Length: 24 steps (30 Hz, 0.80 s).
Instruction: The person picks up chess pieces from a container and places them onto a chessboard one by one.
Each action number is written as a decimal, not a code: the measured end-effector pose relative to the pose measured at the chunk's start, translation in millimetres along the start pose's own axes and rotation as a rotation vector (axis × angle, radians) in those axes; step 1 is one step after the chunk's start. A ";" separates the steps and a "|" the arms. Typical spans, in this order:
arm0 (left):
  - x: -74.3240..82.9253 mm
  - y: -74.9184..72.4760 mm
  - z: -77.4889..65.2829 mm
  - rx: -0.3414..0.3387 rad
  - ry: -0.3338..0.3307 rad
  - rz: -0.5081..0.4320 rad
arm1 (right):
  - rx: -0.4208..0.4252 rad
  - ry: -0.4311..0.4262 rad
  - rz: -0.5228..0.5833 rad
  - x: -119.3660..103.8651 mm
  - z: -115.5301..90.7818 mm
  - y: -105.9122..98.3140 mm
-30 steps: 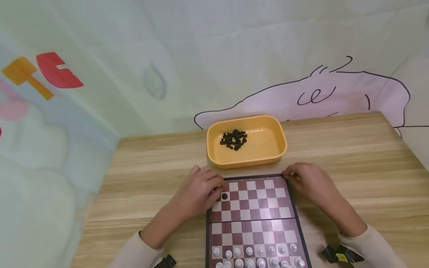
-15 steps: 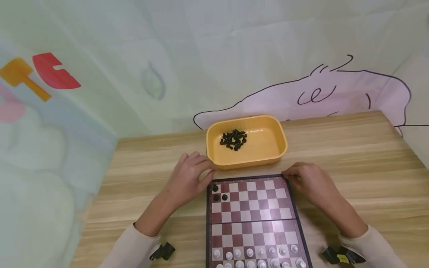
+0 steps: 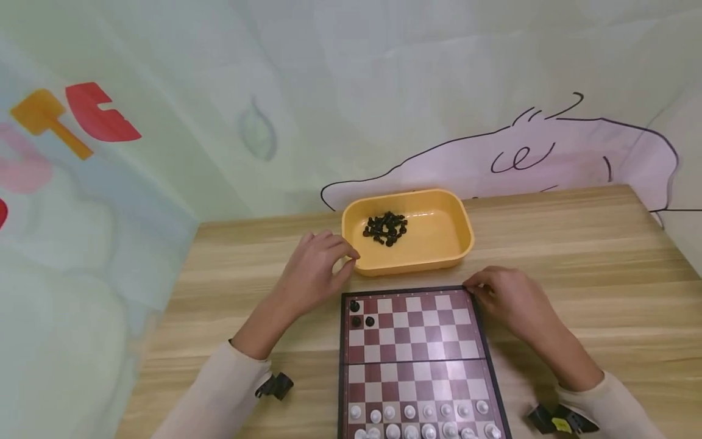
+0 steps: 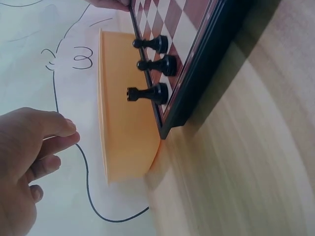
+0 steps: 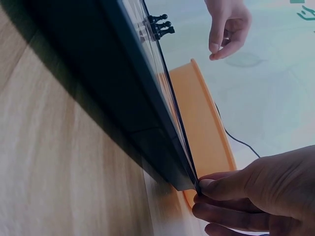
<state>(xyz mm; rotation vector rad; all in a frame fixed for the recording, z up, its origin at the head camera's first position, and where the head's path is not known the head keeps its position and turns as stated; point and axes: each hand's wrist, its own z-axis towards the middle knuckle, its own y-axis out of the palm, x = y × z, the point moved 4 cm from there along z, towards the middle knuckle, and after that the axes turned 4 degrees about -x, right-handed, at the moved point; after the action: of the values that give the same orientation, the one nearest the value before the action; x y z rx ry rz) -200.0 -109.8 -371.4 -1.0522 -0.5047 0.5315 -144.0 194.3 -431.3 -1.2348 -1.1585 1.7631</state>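
My left hand hovers at the near left corner of the yellow tray, thumb and forefinger tips close together with nothing between them. In that tray lies a pile of black chess pieces. My right hand pinches the far right corner of the chessboard between thumb and fingers. A black rook stands on the board's far left corner square. Beside it in the left wrist view are two black pawns, one pawn in front of the rook and another pawn alongside.
White chess pieces stand in two rows at the board's near end. The wooden table meets a wall covering with printed drawings behind the tray. Black wrist devices sit at both sleeves.
My left hand has left the rook and pawn at the board's far left corner and moved up to the tray. My right hand keeps its place at the board's corner.
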 end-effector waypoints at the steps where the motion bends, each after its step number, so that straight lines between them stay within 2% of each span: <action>1: -1.5 0.1 1.2 -0.001 0.000 0.004 | 0.000 0.001 0.000 0.0 -0.1 0.1; 9: -15.3 3.4 9.4 -0.055 -0.033 0.034 | 0.006 -0.001 -0.005 0.6 -1.6 1.6; 15: -24.2 2.0 14.7 -0.047 -0.021 0.048 | 0.010 -0.020 -0.003 0.3 0.4 1.0; 24: -33.5 9.8 22.7 -0.058 -0.043 0.057 | 0.003 -0.023 0.004 2.1 0.0 2.7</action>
<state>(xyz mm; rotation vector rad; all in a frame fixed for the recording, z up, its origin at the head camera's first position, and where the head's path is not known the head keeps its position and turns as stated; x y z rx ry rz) -241.4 -111.7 -375.5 -1.1152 -0.5318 0.5937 -144.8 195.2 -434.5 -1.2196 -1.1669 1.7855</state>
